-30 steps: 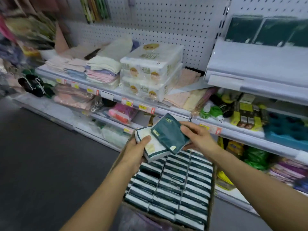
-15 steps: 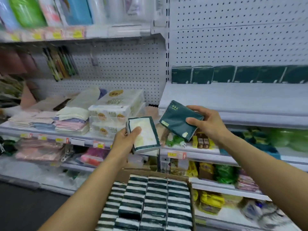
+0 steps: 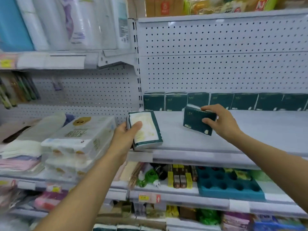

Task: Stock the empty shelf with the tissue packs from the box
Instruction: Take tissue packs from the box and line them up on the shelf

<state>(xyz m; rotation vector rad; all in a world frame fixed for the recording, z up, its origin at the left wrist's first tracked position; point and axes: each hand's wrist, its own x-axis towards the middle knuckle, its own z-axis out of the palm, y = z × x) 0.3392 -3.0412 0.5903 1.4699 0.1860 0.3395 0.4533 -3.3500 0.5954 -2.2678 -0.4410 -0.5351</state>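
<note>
Head view only: I'm holding two tissue packs over the grey shelf (image 3: 233, 140). My left hand (image 3: 124, 139) is gripping one tissue pack (image 3: 146, 129) at the shelf's front left corner, thumb (image 3: 136, 126) lying across its pale face, the other fingers wrapped behind where I can't see them; the pack is tilting, dark green border showing round the pale panel, its lower edge sitting at or just over the shelf lip, can't tell if it's touching. My right hand (image 3: 218, 121) is grasping a second, dark green pack (image 3: 196, 122) from the right side, fingers (image 3: 207, 108) curling over its top edge, thumb pressing on its front face; this pack is standing nearly upright, leaning a little, low over the shelf surface, contact unclear. Behind it a row of dark green packs (image 3: 221, 100) is standing upright along the pegboard back wall (image 3: 216, 64), just apart from the held pack. Left of the shelf, bulk tissue bundles (image 3: 78, 139) are stacked beside folded cloths (image 3: 21, 147). Below, a teal tray with round holes (image 3: 230, 184) is sitting on the lower shelf. At the bottom edge, pack tops in the box (image 3: 116, 228) are barely showing.
</note>
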